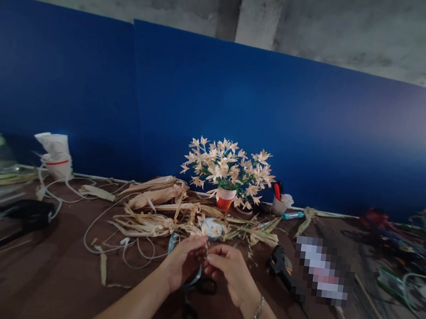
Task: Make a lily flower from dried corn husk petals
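You are looking across a dark brown tabletop [27, 281] backed by a tall, glossy blue panel [242, 111], with a rough grey concrete pillar [259, 15] rising behind it. Your left hand [182, 262] and right hand [229, 271] meet low in the middle of the view, both curled and nearly closed, with their fingertips pinched together on a thin pale sliver [206, 249] (too small to say exactly what it is). A narrow light-blue ribbon [172, 242] runs past your left hand, and a silver chain bracelet [255, 312] circles your right wrist. Black-handled scissors [195, 307] lie on the table just beneath your hands. Just beyond your fingertips sits a small, round, pale ball [212, 229], on the near edge of a loose heap of dried, straw-coloured husk strips [152, 209]. Behind the heap stands a bouquet of cream, papery flowers [228, 164] in a red-and-white cup [226, 198]. Loops of thin white cord [109, 242] trail to the left, and a black hot glue gun [281, 266] lies to the right.
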`<state>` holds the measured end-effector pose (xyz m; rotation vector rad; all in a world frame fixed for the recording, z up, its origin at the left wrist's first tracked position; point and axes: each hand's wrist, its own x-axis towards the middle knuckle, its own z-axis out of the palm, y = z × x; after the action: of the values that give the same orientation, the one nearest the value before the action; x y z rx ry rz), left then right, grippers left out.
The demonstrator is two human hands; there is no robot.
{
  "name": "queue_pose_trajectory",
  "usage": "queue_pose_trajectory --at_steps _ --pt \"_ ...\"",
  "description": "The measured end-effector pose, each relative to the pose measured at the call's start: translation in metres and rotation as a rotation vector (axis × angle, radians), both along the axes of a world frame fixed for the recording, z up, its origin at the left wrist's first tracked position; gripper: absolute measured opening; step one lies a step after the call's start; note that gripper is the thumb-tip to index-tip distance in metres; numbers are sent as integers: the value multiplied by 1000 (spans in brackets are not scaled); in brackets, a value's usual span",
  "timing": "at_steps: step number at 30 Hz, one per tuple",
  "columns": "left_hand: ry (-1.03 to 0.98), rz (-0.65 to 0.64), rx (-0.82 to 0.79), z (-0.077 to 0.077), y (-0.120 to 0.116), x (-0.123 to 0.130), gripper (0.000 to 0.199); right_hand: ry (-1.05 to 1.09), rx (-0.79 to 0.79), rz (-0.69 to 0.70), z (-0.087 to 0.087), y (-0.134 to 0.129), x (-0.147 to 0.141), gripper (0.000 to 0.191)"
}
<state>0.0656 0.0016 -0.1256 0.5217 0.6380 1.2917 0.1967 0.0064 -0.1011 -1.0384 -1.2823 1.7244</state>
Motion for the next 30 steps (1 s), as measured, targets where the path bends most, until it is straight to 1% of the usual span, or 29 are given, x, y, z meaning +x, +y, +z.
queue_pose_trajectory --at_steps 8,13,19,30 --pt "16 22 -35 0 0 1 6 -21 -6 -16 -3 2 1 11" --pt "17 -7 -34 -3 0 1 8 -2 1 -8 -3 3 2 10" --pt "0 -20 -34 -6 0 0 7 -36 -1 -6 0 2 2 10" --pt "20 -24 -22 -3 -1 2 7 18 12 5 -1 2 3 13"
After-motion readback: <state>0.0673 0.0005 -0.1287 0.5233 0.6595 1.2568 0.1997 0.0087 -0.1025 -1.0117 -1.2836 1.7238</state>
